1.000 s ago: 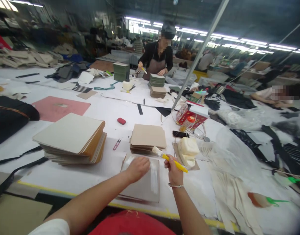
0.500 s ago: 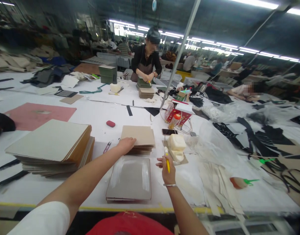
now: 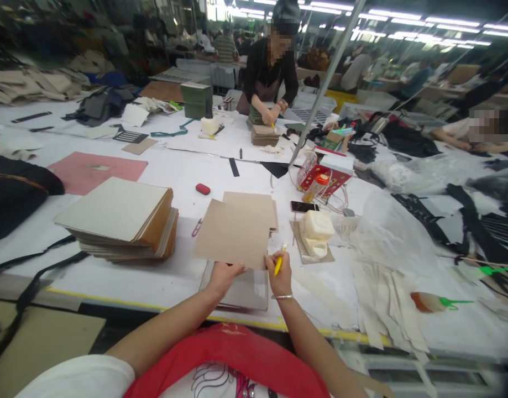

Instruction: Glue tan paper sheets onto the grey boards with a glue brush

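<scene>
A brown cardboard sheet (image 3: 235,232) is held up at a slant, its near edge pinched in my left hand (image 3: 224,279). My right hand (image 3: 281,273) is closed around a yellow-handled brush (image 3: 278,265), and its fingertips meet the sheet's near right corner. Under the sheet and my hands lies a grey board (image 3: 254,296) with a shiny wet-looking face, partly covered. Beyond the sheet sits a low stack of brown boards (image 3: 254,200). Right of it, a white glue-like container (image 3: 318,225) stands on a cardboard piece.
A tall board stack (image 3: 116,213) stands at left, near a pink sheet (image 3: 100,171). A red case (image 3: 203,189), a phone (image 3: 304,207) and an orange-capped jar (image 3: 315,188) lie further back. Fabric strips (image 3: 382,298) and a green-tipped bottle (image 3: 428,302) are at right. A co-worker (image 3: 272,66) works opposite.
My left hand has lifted a cardboard sheet off the brown stack and drawn it toward me over the grey board. My right hand has come to its corner, brush still held. The view has shifted.
</scene>
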A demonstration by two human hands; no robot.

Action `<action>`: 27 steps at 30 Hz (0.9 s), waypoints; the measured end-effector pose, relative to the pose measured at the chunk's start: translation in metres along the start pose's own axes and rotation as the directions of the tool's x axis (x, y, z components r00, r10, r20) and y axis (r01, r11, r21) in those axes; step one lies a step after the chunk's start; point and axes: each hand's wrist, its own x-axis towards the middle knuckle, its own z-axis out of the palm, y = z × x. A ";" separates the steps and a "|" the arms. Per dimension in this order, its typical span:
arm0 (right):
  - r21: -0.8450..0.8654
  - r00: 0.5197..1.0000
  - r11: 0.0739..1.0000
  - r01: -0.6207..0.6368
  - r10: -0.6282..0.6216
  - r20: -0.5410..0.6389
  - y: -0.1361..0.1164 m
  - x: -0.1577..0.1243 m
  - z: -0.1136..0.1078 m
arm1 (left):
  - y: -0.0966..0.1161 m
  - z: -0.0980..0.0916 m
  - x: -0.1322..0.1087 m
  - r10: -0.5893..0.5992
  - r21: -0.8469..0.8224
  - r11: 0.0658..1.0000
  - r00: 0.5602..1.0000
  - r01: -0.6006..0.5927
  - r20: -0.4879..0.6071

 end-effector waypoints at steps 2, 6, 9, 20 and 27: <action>0.002 0.999 1.000 -0.023 0.023 0.031 0.009 -0.008 -0.005 | -0.014 -0.006 -0.009 -0.091 -0.029 0.995 0.996 0.091 0.015; -0.026 0.991 0.998 -0.060 0.062 0.115 0.024 -0.023 -0.018 | -0.022 -0.036 -0.014 -0.139 -0.028 0.990 0.990 0.138 -0.031; -0.104 0.984 0.993 -0.054 0.070 0.161 0.035 -0.033 -0.028 | -0.021 -0.070 -0.009 -0.061 0.112 0.991 0.987 0.078 -0.148; -0.508 0.967 0.860 0.042 0.093 0.237 0.065 -0.042 -0.024 | -0.038 -0.135 0.016 0.165 0.864 0.501 0.985 -0.050 -0.039; -0.506 0.968 0.861 0.051 0.082 0.237 0.067 -0.037 -0.014 | -0.044 -0.145 0.027 0.138 0.853 0.522 0.987 -0.007 -0.077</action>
